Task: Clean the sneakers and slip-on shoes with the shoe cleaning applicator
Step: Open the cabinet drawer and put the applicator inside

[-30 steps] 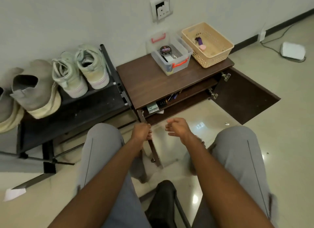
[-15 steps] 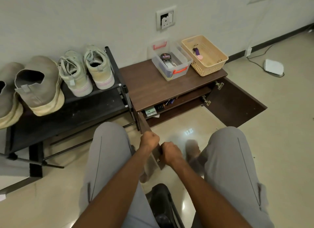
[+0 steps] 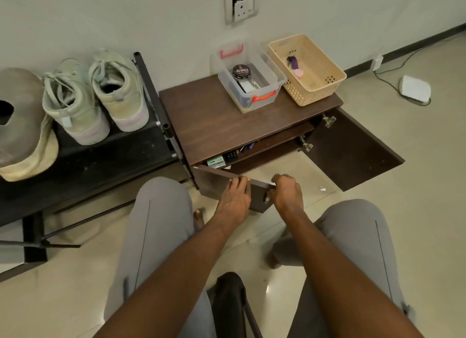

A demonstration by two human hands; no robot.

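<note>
1. Far left on the black shoe rack (image 3: 95, 158): a grey slip-on shoe (image 3: 22, 126) with a cream sole, cut off by the frame edge
2. Just beside it on the same shelf: a pair of pale green sneakers (image 3: 95, 95), heels toward the camera, side by side and touching
3. Right of the rack, against the wall: a low brown cabinet (image 3: 214, 126), its right door (image 3: 353, 151) swung wide, its left door (image 3: 227, 186) partly open
4. On the left door's top edge: left hand (image 3: 235, 199), fingers laid fairly straight over the edge, palm against the door's face
5. At the same door's free end: right hand (image 3: 287, 192), fingers curled round the corner, gripping it
6. On the cabinet top: a clear plastic box (image 3: 252, 98) with red handles, holding a round black tin (image 3: 241, 72); touching its right side, a beige basket (image 3: 315, 90) with a purple item with a pink tip (image 3: 295, 65) inside, possibly the applicator, too small to tell
7. Inside the cabinet: small items on a shelf, unclear
8. Far right on the floor: a white device (image 3: 414, 88) with a cable
</note>
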